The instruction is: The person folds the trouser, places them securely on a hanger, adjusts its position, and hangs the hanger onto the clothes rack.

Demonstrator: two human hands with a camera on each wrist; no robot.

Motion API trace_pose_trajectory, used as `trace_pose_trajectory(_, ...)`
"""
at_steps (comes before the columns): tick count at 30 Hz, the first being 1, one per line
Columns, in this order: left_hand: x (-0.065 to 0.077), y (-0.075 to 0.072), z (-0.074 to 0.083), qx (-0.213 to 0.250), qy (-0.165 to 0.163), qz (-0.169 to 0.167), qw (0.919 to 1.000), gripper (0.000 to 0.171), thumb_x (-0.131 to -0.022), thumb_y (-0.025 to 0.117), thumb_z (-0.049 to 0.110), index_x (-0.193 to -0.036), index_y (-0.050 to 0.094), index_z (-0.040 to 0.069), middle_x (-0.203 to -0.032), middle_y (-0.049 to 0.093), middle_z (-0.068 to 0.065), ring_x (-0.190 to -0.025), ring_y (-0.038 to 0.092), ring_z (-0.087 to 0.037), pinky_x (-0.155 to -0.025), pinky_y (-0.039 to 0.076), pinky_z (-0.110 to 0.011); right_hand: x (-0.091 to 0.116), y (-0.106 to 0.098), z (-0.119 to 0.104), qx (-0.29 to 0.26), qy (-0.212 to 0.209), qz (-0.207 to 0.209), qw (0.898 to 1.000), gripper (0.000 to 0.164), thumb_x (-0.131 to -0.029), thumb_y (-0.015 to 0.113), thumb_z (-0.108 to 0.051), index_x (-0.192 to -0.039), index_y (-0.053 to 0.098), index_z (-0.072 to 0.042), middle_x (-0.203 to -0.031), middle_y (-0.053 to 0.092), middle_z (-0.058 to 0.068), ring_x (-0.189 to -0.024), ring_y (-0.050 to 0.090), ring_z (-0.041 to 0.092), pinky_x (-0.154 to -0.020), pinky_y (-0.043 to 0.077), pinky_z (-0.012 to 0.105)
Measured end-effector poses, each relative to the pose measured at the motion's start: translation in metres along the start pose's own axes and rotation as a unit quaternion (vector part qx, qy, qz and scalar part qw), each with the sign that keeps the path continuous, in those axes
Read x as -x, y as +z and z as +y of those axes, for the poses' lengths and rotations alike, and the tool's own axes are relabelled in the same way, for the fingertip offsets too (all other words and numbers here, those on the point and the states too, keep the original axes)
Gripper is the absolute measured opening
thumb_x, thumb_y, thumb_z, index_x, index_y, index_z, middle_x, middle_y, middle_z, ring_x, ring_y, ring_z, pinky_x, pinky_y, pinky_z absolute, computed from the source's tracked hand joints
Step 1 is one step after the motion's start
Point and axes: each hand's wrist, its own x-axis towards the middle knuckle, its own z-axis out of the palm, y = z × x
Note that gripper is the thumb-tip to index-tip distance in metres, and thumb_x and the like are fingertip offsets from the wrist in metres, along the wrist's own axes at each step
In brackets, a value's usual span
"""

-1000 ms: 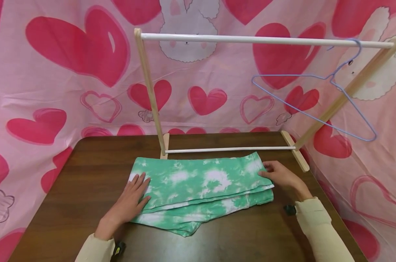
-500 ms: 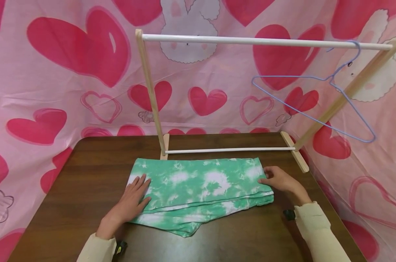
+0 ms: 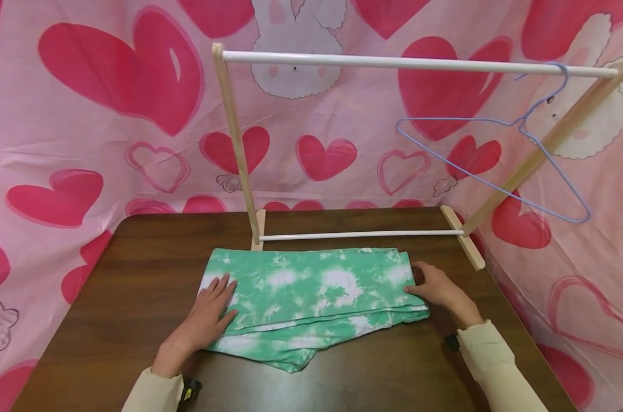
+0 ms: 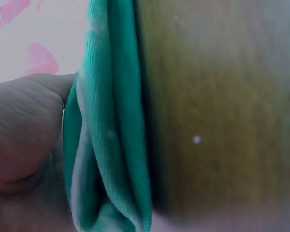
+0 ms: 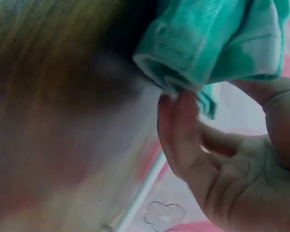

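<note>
Green-and-white tie-dye pants (image 3: 311, 286) lie folded lengthwise on the wooden table (image 3: 110, 274), their hems at the right end. In the head view my left hand (image 3: 200, 317) rests with fairly straight fingers on the pants' left end; its wrist view shows the stacked cloth folds (image 4: 106, 125) beside the hand. At the right end, my right hand (image 3: 437, 289) pinches the hem, thumb on top. From the right wrist, curled fingers (image 5: 181, 125) touch the hem's underside, while the cloth hides the thumb's tip.
Behind the pants stands a rack with wooden legs and a white top bar (image 3: 342, 59). A blue wire hanger (image 3: 465, 118) hangs from the bar's right side. A low white crossbar (image 3: 362, 235) runs just beyond the cloth. Pink heart-printed fabric (image 3: 110, 154) surrounds the table.
The upper right corner of the pants has come down and lies flatter. My right hand has moved slightly toward me with the hem. The left hand has stayed in place.
</note>
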Motion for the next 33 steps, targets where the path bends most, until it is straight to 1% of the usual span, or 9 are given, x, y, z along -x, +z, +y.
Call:
trace_pose_trajectory(3, -0.001, 0.0, 0.002, -0.012, 0.017, 0.01, 0.9997, 0.062, -0.095, 0.071, 0.019, -0.149, 0.047, -0.002, -0.16, 0.036, -0.026, -0.148, 0.027, -0.051, -0.114, 0.02, -0.073, 0.003, -0.001, -0.009, 0.031, -0.029, 0.039, 0.998, 0.077, -0.084, 0.084, -0.015, -0.141, 0.042, 0.014, -0.132, 0.051, 0.036, -0.118, 0.054, 0.048, -0.103, 0.044, 0.065)
trace_pose_trajectory(6, -0.002, 0.001, 0.006, -0.015, 0.047, 0.027, 0.9984, 0.046, -0.091, 0.075, 0.014, -0.134, 0.064, 0.002, -0.149, 0.053, -0.02, -0.141, 0.042, -0.046, -0.112, 0.032, -0.067, 0.01, -0.002, -0.02, 0.036, -0.099, 0.051, 0.993, 0.073, -0.08, 0.086, -0.009, -0.141, 0.049, 0.007, -0.13, 0.055, 0.027, -0.113, 0.057, 0.041, -0.1, 0.049, 0.06)
trace_pose_trajectory(8, -0.001, 0.003, 0.009, -0.005, 0.069, 0.034, 0.997, 0.03, -0.089, 0.078, 0.012, -0.118, 0.074, 0.006, -0.134, 0.064, -0.011, -0.13, 0.054, -0.037, -0.107, 0.043, -0.059, 0.016, -0.002, -0.026, 0.022, -0.146, 0.022, 0.989, 0.066, -0.079, 0.087, -0.008, -0.136, 0.056, 0.002, -0.122, 0.062, 0.017, -0.105, 0.061, 0.032, -0.094, 0.054, 0.05)
trace_pose_trajectory(11, 0.001, 0.005, 0.016, 0.021, 0.089, 0.024, 0.9955, 0.016, -0.085, 0.082, 0.014, -0.099, 0.077, 0.017, -0.112, 0.068, 0.004, -0.11, 0.061, -0.021, -0.096, 0.053, -0.047, 0.025, -0.002, -0.032, 0.008, -0.198, -0.042, 0.979, 0.049, -0.078, 0.087, -0.007, -0.123, 0.066, -0.003, -0.108, 0.069, 0.003, -0.096, 0.062, 0.021, -0.085, 0.057, 0.039)
trace_pose_trajectory(14, 0.002, 0.007, 0.024, 0.022, 0.103, 0.005, 0.9945, 0.013, -0.085, 0.083, 0.018, -0.094, 0.076, 0.021, -0.1, 0.065, 0.012, -0.096, 0.061, -0.011, -0.086, 0.056, -0.04, 0.029, -0.001, -0.036, 0.02, -0.202, -0.067, 0.977, 0.036, -0.078, 0.084, 0.001, -0.11, 0.071, -0.006, -0.102, 0.069, -0.002, -0.091, 0.061, 0.016, -0.082, 0.057, 0.038)
trace_pose_trajectory(19, 0.002, 0.009, 0.032, -0.007, 0.114, 0.0, 0.9935, 0.01, -0.085, 0.083, 0.016, -0.09, 0.075, 0.02, -0.093, 0.063, 0.013, -0.089, 0.062, -0.007, -0.08, 0.057, -0.035, 0.032, -0.003, -0.036, 0.045, -0.216, -0.042, 0.974, 0.027, -0.079, 0.074, 0.014, -0.098, 0.072, -0.006, -0.095, 0.071, -0.001, -0.085, 0.065, 0.017, -0.08, 0.059, 0.039)
trace_pose_trajectory(25, 0.001, 0.01, 0.035, -0.01, 0.147, 0.012, 0.989, 0.017, -0.084, 0.079, 0.006, -0.08, 0.071, 0.02, -0.084, 0.06, 0.014, -0.081, 0.061, -0.006, -0.073, 0.056, -0.032, 0.037, -0.006, -0.035, 0.029, -0.23, -0.036, 0.972, 0.027, -0.076, 0.071, 0.016, -0.089, 0.074, -0.007, -0.086, 0.071, -0.003, -0.076, 0.062, 0.014, -0.071, 0.058, 0.032)
trace_pose_trajectory(29, 0.001, 0.01, 0.037, -0.017, 0.147, 0.013, 0.9889, 0.018, -0.085, 0.078, 0.005, -0.079, 0.069, 0.02, -0.085, 0.06, 0.013, -0.081, 0.059, -0.005, -0.071, 0.054, -0.03, 0.037, -0.003, -0.034, 0.028, -0.216, -0.051, 0.975, 0.027, -0.076, 0.073, 0.016, -0.086, 0.073, -0.009, -0.084, 0.069, -0.005, -0.073, 0.059, 0.011, -0.068, 0.055, 0.03)
trace_pose_trajectory(33, 0.001, 0.01, 0.037, -0.026, 0.149, 0.012, 0.9885, 0.017, -0.085, 0.078, 0.005, -0.081, 0.069, 0.019, -0.086, 0.059, 0.013, -0.08, 0.058, -0.004, -0.07, 0.054, -0.029, 0.037, 0.002, -0.031, 0.029, -0.192, -0.063, 0.979, 0.024, -0.077, 0.08, 0.01, -0.086, 0.069, -0.01, -0.082, 0.064, -0.007, -0.074, 0.056, 0.01, -0.068, 0.054, 0.029)
